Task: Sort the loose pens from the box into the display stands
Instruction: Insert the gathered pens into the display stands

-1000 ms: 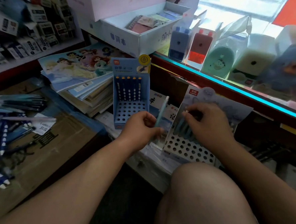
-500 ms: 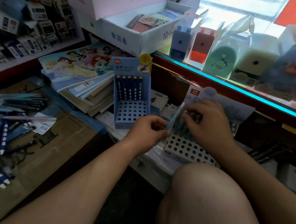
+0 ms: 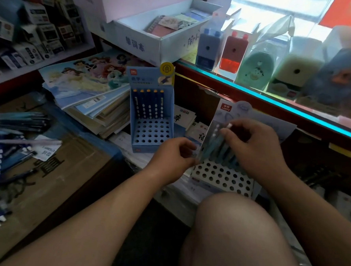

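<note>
Head view, down over a bare knee (image 3: pixel 234 228) toward two display stands on a low, cluttered shelf. Nearer, at right: a white stand (image 3: pixel 220 179) with a grid of round holes, tilted back, holding a row of teal pens (image 3: pixel 214 151) in its rear holes. Right hand (image 3: pixel 253 146) over that row, thumb and fingertips pinched on the white-capped top of one teal pen (image 3: pixel 228 127), slanted among the others. Left hand (image 3: pixel 172 159) at the white stand's left edge, fingers curled inward (gripping the edge, a pen's lower end or nothing: cannot tell).

Farther back and just left: a blue stand (image 3: pixel 152 132), upright, with five dark blue pens (image 3: pixel 149 103) in its rearmost row. Well to the left, on a cardboard box (image 3: pixel 70 180): a heap of loose pens (image 3: pixel 8 132), teal and dark blue mixed, next to a paper slip (image 3: pixel 46 150). Behind the blue stand, a slanting stack of notebooks (image 3: pixel 90 97). Along the glass counter at right, a line of pencil sharpeners (image 3: pixel 233 51) in clear packs, and beside them an open white box (image 3: pixel 165 41) of notepads.
</note>
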Demonstrator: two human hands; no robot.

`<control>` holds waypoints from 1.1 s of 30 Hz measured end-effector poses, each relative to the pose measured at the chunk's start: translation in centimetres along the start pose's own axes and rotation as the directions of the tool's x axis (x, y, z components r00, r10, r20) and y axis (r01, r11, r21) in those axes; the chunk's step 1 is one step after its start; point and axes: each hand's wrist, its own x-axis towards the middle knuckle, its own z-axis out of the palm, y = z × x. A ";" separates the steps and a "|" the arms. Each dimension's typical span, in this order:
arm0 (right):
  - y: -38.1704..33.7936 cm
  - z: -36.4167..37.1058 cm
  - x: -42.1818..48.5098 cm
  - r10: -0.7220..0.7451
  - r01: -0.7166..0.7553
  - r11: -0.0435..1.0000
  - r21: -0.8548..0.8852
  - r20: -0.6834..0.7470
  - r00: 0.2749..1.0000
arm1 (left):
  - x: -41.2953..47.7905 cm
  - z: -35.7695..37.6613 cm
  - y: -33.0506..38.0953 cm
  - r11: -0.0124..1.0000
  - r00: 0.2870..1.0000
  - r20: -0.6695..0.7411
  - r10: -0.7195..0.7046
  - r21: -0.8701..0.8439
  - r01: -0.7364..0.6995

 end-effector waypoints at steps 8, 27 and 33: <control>0.7 0.6 -0.6 -0.054 0.056 0.989 -0.140 0.020 0.998 | 0.4 0.4 -2.2 0.977 0.996 0.004 -0.084 0.195 0.082; 1.5 2.4 0.9 -0.264 0.262 0.865 -0.429 0.056 0.963 | 1.2 2.3 -3.5 0.986 0.995 0.082 -0.048 0.164 0.034; 1.4 2.1 1.4 -0.210 0.230 0.862 -0.452 0.095 0.973 | 1.0 2.3 -3.4 0.981 0.995 0.069 -0.072 0.185 0.059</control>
